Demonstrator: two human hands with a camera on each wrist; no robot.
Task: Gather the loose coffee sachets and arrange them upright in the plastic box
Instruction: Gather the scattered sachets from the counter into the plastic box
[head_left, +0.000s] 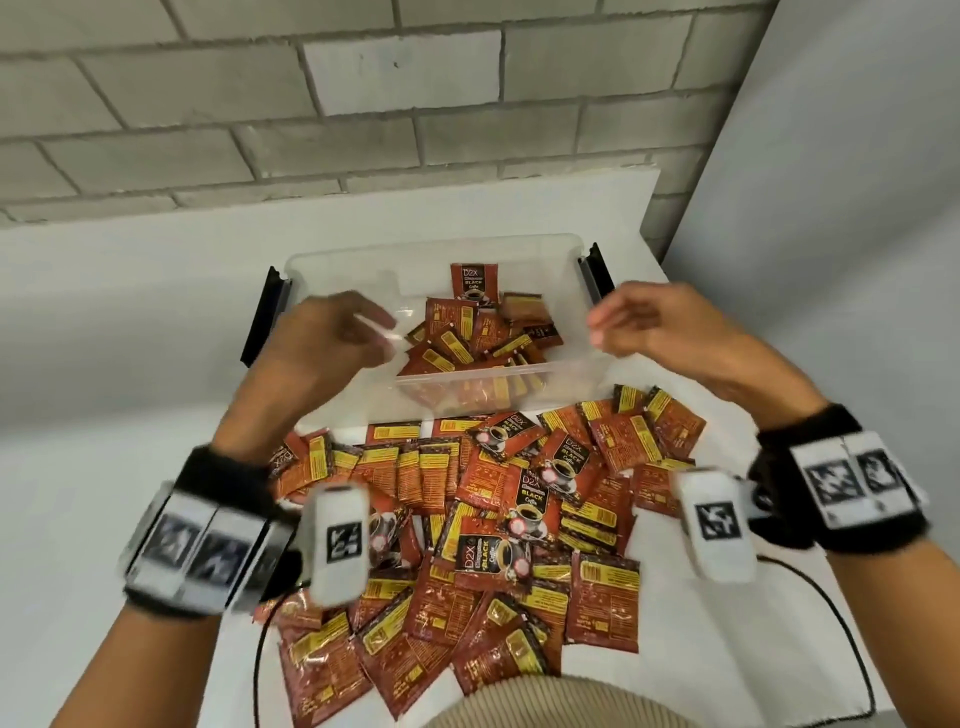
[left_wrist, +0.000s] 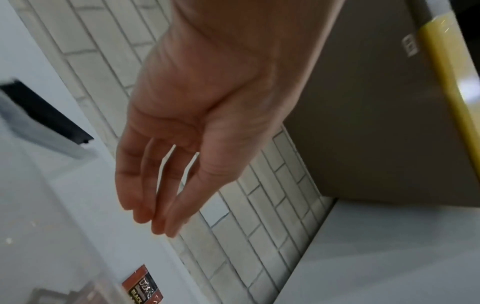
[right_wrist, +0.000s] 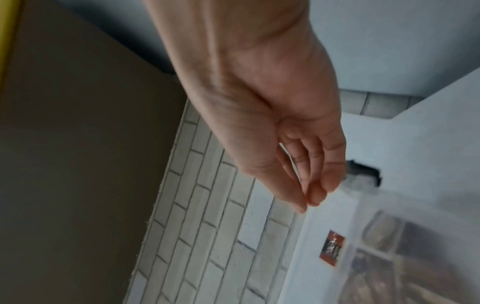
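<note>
A clear plastic box (head_left: 431, 248) stands at the far middle of the white table. One red coffee sachet (head_left: 474, 282) stands upright against its far wall, and several more sachets (head_left: 483, 338) lie jumbled below it. A big pile of loose sachets (head_left: 498, 519) covers the table in front of the box. My left hand (head_left: 337, 332) hovers over the box's left half, fingers relaxed and holding nothing (left_wrist: 155, 222). My right hand (head_left: 644, 322) hovers over the box's right edge, also holding nothing (right_wrist: 311, 197). The upright sachet (left_wrist: 142, 288) (right_wrist: 332, 247) shows in both wrist views.
Black latches (head_left: 267, 312) (head_left: 597, 275) stick out at the box's left and right ends. A grey brick wall (head_left: 363, 130) rises right behind the table. A black cable (head_left: 841, 613) runs across the table at the right, near my right wrist.
</note>
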